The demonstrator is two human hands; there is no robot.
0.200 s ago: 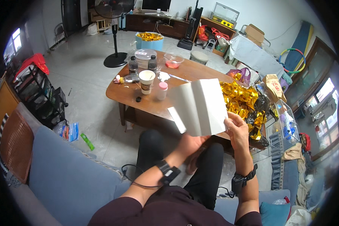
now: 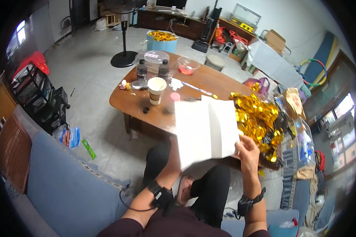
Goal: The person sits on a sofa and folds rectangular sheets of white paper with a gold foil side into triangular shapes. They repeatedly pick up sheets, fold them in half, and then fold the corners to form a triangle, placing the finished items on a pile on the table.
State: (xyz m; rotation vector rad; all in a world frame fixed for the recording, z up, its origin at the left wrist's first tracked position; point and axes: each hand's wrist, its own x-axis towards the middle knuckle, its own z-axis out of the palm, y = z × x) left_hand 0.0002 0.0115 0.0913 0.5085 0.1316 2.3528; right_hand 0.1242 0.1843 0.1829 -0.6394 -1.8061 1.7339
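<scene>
A white, creased sheet of card or stiff paper (image 2: 203, 132) is held up in front of me, above my knees and before the table's near edge. My right hand (image 2: 248, 152) pinches its lower right edge between thumb and fingers. My left hand (image 2: 173, 156) is behind the sheet's lower left edge, its fingers hidden by it. Just beyond the sheet are a pink-capped jar (image 2: 174, 97), partly covered, a paper cup (image 2: 156, 89) and a small black cap (image 2: 146, 110).
On the wooden table (image 2: 126, 96) stand two dark-capped bottles (image 2: 163, 70), a lidded clear tub (image 2: 156, 57) and a clear bowl (image 2: 188, 66). Crumpled gold foil (image 2: 259, 118) covers its right end. A blue sofa (image 2: 67, 166) lies to my left; a fan stand (image 2: 124, 57) is beyond.
The sheet has opened out flatter and come lower and nearer. My left hand has moved left, from below the sheet to behind its left edge. The right hand keeps its pinch.
</scene>
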